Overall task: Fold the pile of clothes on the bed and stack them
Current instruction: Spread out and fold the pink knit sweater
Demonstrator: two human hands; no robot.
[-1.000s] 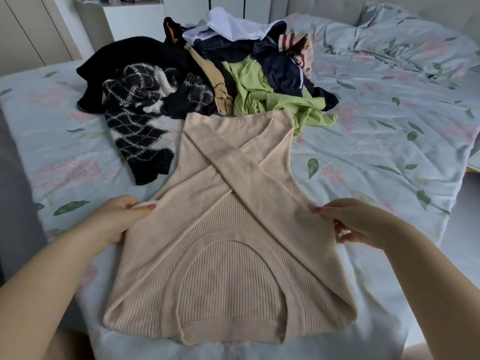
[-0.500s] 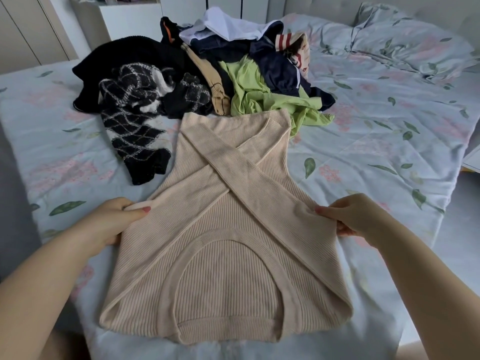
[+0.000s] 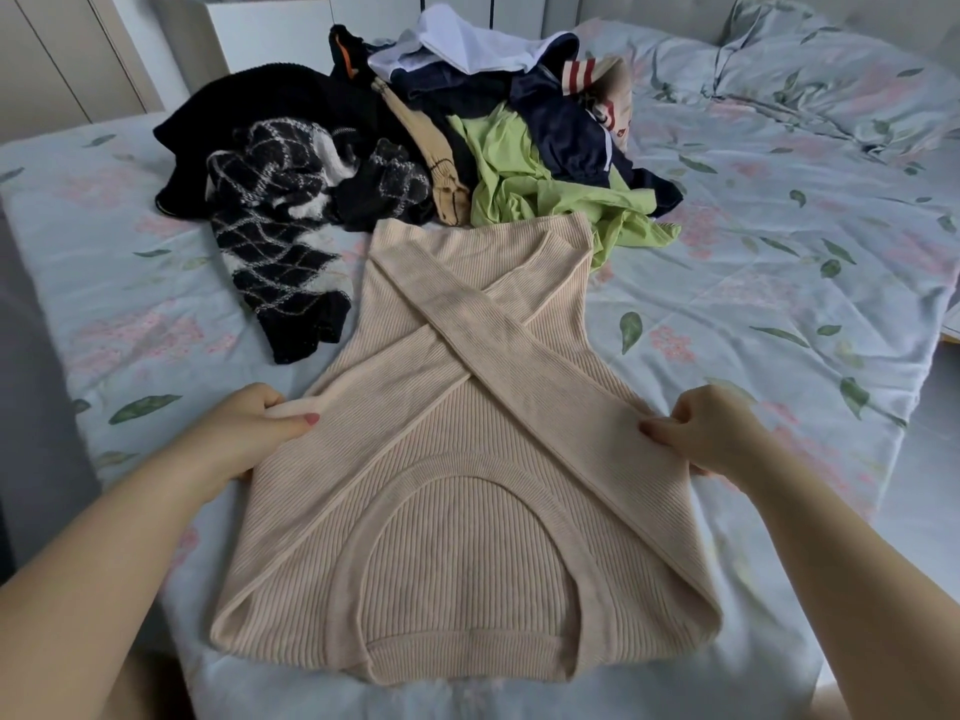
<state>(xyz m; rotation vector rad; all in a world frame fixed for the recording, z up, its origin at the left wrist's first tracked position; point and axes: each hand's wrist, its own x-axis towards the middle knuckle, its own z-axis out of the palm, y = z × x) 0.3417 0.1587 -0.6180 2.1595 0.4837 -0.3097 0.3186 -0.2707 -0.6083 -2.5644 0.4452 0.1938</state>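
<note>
Closest, a beige ribbed sweater (image 3: 457,537) lies flat on the bed (image 3: 779,283), its curved neckline nearest and its long sleeves crossed in an X. The left hand (image 3: 249,433) pinches its left edge and the right hand (image 3: 711,433) pinches its right edge, thumbs on top. Just beyond, touching its far hem, sits a rumpled pile (image 3: 467,122): a fuzzy black diamond-patterned knit (image 3: 275,241), a smooth lime top (image 3: 509,168), navy and white pieces. Farthest right, a floral pillow (image 3: 831,70).

The sweater (image 3: 467,511) covers most fingers of left hand (image 3: 244,433) and right hand (image 3: 714,433)
</note>
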